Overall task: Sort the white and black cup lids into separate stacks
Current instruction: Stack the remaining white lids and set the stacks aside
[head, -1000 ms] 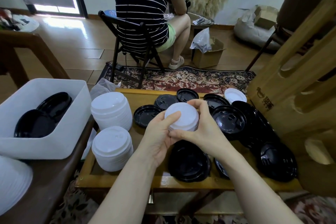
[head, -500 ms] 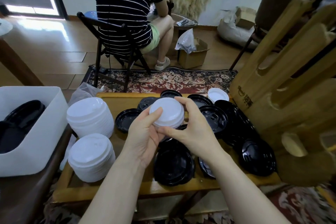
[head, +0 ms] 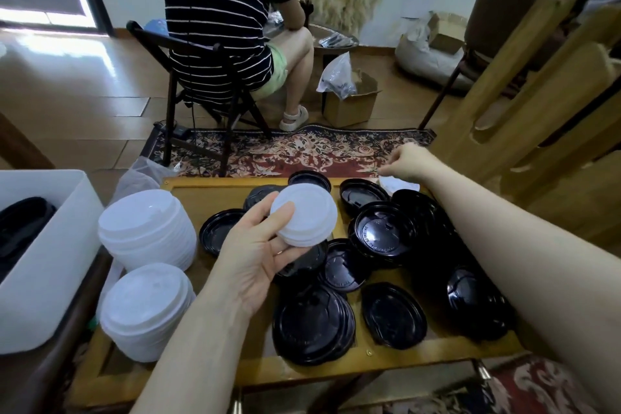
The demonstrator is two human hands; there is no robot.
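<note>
A: Head view is showing, at the far left, a white bin (head: pixel 40 245) with black lids inside, and next to it two white stacks (head: pixel 148 228) standing on the bench (head: pixel 208 191). What is the left hand doing?

B: The left hand (head: pixel 255 255) is holding a small white pile (head: pixel 304 217) above the bench, thumb curled on top and fingers curled under it. It is hovering over the loose black lids (head: pixel 383 232), not touching them.

A: And further to the right?

B: The right hand (head: pixel 406 161) is reaching to the far right corner of the bench, fingers bent down on a single white lid (head: pixel 398 183). I think it is pinching it, but the fingertips are hidden, so I cannot tell surely.

A: How to do this step well?

B: In my judgement, it is better lifting that lid by its rim, straight up, so the black lids touching it are not sliding. Then it should be seated flat on the held pile, same side up, before everything is going to the white stacks.
</note>
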